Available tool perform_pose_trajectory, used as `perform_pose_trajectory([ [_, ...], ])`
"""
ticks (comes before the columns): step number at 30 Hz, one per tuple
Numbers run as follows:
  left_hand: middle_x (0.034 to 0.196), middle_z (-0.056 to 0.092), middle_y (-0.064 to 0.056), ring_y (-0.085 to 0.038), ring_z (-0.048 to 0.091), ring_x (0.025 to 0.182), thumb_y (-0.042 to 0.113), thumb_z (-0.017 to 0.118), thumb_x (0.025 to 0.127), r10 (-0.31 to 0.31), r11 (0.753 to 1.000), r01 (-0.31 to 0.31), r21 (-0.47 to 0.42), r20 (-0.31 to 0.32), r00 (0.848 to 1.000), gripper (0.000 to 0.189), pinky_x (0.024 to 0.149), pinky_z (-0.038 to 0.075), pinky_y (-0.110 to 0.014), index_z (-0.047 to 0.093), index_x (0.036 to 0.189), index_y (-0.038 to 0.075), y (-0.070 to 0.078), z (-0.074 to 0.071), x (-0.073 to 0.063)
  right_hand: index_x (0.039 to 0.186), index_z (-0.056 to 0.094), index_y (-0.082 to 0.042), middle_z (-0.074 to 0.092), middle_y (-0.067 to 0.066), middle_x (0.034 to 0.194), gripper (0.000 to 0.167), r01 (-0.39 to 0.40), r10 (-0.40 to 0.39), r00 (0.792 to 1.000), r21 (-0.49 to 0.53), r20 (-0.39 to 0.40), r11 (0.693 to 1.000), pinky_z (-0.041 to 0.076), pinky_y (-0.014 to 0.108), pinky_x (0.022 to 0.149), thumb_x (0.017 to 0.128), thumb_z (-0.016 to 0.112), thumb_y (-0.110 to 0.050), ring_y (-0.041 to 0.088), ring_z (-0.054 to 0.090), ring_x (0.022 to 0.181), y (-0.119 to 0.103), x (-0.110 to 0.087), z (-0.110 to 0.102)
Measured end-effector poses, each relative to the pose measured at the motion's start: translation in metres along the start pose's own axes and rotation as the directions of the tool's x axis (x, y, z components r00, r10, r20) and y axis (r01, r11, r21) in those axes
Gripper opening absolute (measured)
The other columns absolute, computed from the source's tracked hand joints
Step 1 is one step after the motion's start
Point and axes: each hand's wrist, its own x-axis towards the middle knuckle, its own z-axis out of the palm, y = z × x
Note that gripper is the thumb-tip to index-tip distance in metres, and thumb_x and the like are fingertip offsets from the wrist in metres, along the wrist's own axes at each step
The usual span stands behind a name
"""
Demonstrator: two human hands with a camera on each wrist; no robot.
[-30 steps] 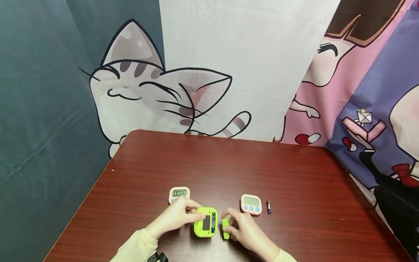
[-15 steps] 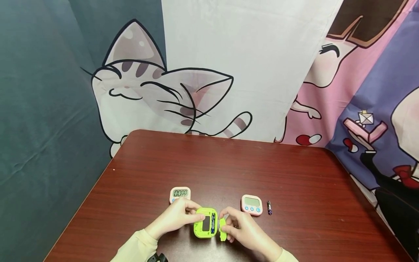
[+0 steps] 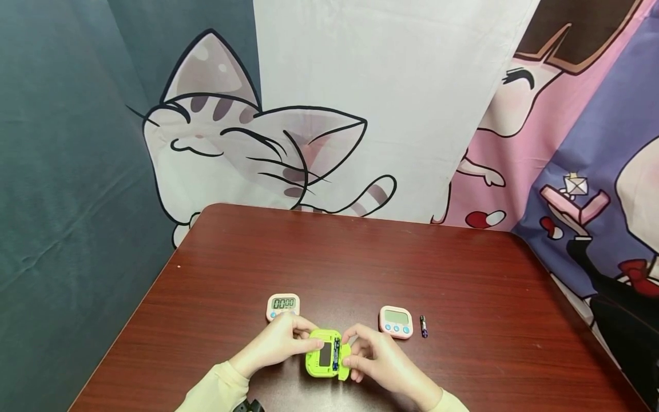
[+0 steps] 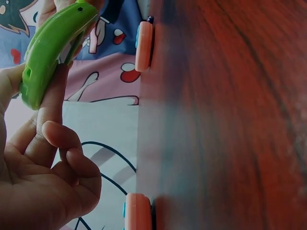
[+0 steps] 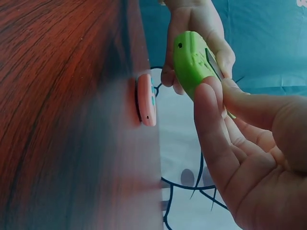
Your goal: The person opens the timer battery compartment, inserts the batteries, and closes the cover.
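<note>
A bright green digital timer (image 3: 314, 366) is held up over the table, its back facing the head camera. My left hand (image 3: 280, 343) grips it by the left side, thumb on the back. A blue battery (image 3: 336, 355) lies in the slot along its right side. My right hand (image 3: 376, 357) pinches the green battery cover (image 3: 344, 369) between thumb and fingers, right at the timer's right edge beside the slot. In the left wrist view the timer (image 4: 53, 52) shows edge-on above the table. The right wrist view has the right fingertips at the timer's (image 5: 189, 62) near end.
On the brown table (image 3: 360, 257), a pale pink timer (image 3: 283, 303) reading 00:00 sits behind my left hand. Another pink timer (image 3: 396, 322) with a blank display lies behind my right hand, a loose battery (image 3: 423, 326) to its right. A cartoon curtain (image 3: 329, 160) hangs behind.
My right hand has moved left with the battery cover, from a gap away to the timer's right edge. The left hand keeps its grip; the timer has shifted slightly down in view.
</note>
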Motion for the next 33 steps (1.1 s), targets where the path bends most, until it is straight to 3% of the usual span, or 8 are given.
perform_pose_trajectory([
  [11,0.06,0.05,0.011,0.004,0.038,0.051,0.019,0.071,0.084,0.0,1.0,0.0,0.0,0.018,1.0,0.013,0.048,0.029,-0.014,0.073,0.09,0.008,0.0019,0.0014,0.0003,0.108,0.049,-0.01,0.065,0.008,0.067,0.035,-0.103,0.104,0.993,0.019,-0.062,0.994,0.053,0.037,0.049,0.082,0.073,-0.012,0.008,0.06,0.051,-0.0004,0.0025,0.0032],
  [17,0.058,0.047,0.012,0.005,0.035,0.05,0.021,0.071,0.084,0.018,1.0,-0.018,0.004,0.042,0.999,0.016,0.048,0.028,-0.014,0.074,0.093,0.007,0.0027,0.0023,0.0,0.107,0.05,-0.009,0.064,0.012,0.066,0.037,-0.097,0.095,0.994,-0.018,-0.062,0.995,0.052,0.035,0.048,0.08,0.075,-0.01,0.006,0.058,0.049,-0.0042,0.0031,0.0036],
  [27,0.061,0.053,0.014,0.006,0.042,0.055,0.022,0.073,0.083,0.041,0.999,-0.044,0.029,0.106,0.994,0.016,0.05,0.033,-0.013,0.075,0.091,0.008,0.0032,0.0053,-0.0004,0.104,0.057,-0.012,0.064,-0.002,0.07,0.032,-0.054,0.056,0.998,-0.111,0.013,0.992,0.049,0.024,0.049,0.08,0.076,-0.017,0.0,0.058,0.056,-0.0008,0.0037,0.0016],
  [33,0.062,0.055,0.014,0.007,0.043,0.056,0.021,0.074,0.082,0.05,0.997,-0.056,0.046,0.124,0.991,0.016,0.05,0.034,-0.012,0.075,0.09,0.008,0.002,0.0062,0.0009,0.105,0.057,-0.006,0.068,0.004,0.073,0.031,-0.086,0.087,0.994,-0.019,0.069,0.996,0.05,0.024,0.053,0.08,0.074,-0.011,0.005,0.062,0.059,-0.0017,0.0038,0.0023],
])
